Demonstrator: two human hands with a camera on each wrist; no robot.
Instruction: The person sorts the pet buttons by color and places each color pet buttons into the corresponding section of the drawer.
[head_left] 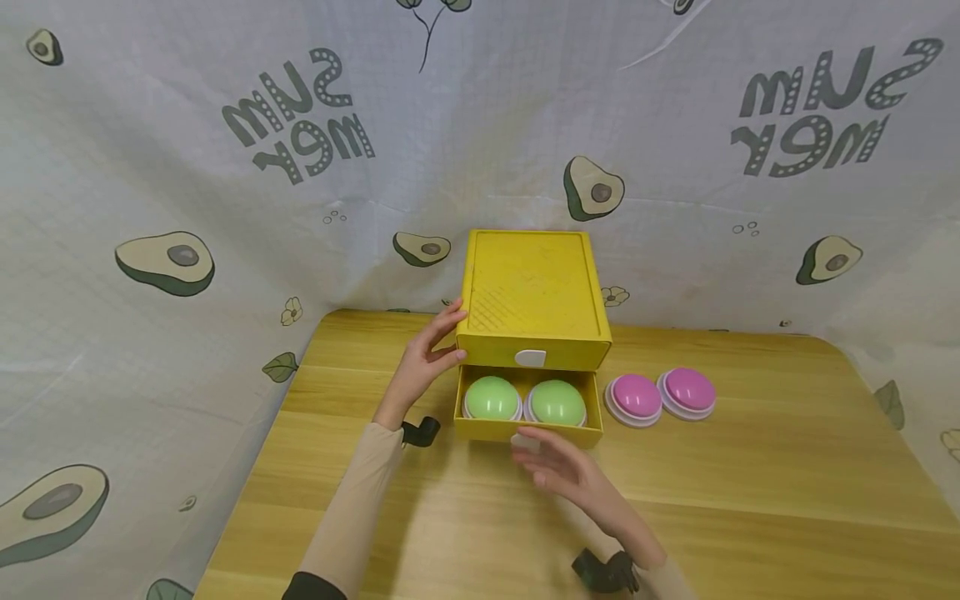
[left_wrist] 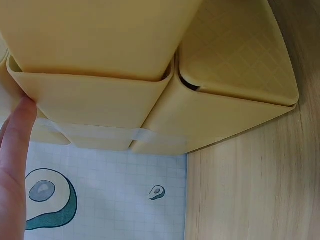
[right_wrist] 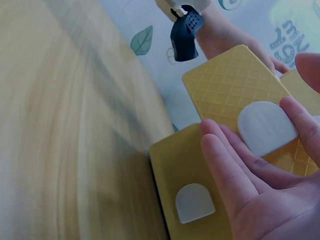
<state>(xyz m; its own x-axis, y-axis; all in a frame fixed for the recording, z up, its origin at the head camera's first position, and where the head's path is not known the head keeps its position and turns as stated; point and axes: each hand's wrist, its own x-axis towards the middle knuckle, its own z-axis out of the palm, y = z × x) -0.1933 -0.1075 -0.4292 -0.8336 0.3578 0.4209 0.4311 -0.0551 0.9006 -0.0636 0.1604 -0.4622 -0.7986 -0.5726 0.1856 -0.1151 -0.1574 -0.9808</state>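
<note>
A yellow drawer box (head_left: 531, 283) stands on the table with a drawer (head_left: 480, 427) pulled out. Two green-domed round buttons (head_left: 492, 398) with white rims sit side by side inside it. My left hand (head_left: 422, 360) rests its fingertips against the box's left side; in the left wrist view a finger (left_wrist: 19, 135) touches the yellow wall. At the drawer's front is my right hand (head_left: 572, 477), its fingers loosely extended beside the white tab (right_wrist: 267, 127), not curled round it. Another yellow drawer front with its own white tab (right_wrist: 195, 203) lies below, in the right wrist view.
Two pink-domed buttons (head_left: 636, 396) with white rims stand to the right of the box. Behind the wooden table (head_left: 750, 467) hangs a pale cloth (head_left: 480, 150) printed with avocados. Dark camera mounts (head_left: 422, 432) are on both wrists.
</note>
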